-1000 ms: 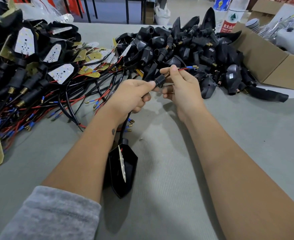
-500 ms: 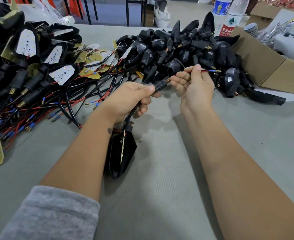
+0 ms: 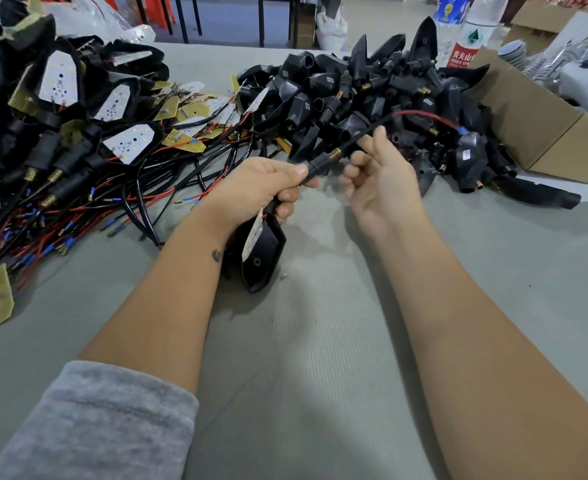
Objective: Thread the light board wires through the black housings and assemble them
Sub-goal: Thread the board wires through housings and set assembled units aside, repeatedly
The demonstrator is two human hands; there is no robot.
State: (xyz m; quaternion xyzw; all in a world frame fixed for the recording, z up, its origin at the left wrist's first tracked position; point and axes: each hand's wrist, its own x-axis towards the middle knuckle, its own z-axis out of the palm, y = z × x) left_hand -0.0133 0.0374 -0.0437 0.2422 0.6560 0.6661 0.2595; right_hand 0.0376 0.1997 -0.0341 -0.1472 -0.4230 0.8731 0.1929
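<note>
From the head camera we see our left hand [image 3: 257, 192] gripping a black housing [image 3: 263, 251] by its stem, a white light board [image 3: 253, 233] tucked in its shell, just above the grey tabletop [image 3: 320, 375]. A brass-threaded tip leads into the black-sleeved wire [image 3: 361, 135], ending red and blue. Our right hand [image 3: 379, 181] pinches that wire, blurred. A bottle [image 3: 472, 32] behind shows a red label with Chinese characters.

Left hand [image 3: 257, 192] grips black housing [image 3: 263, 252] by its stem, light board [image 3: 253, 233] seated inside. Wires [image 3: 424, 116] exit the brass-threaded stem tip [image 3: 334, 154]; right hand [image 3: 382, 181] pinches them. Pile of empty housings [image 3: 372, 98] behind.
</note>
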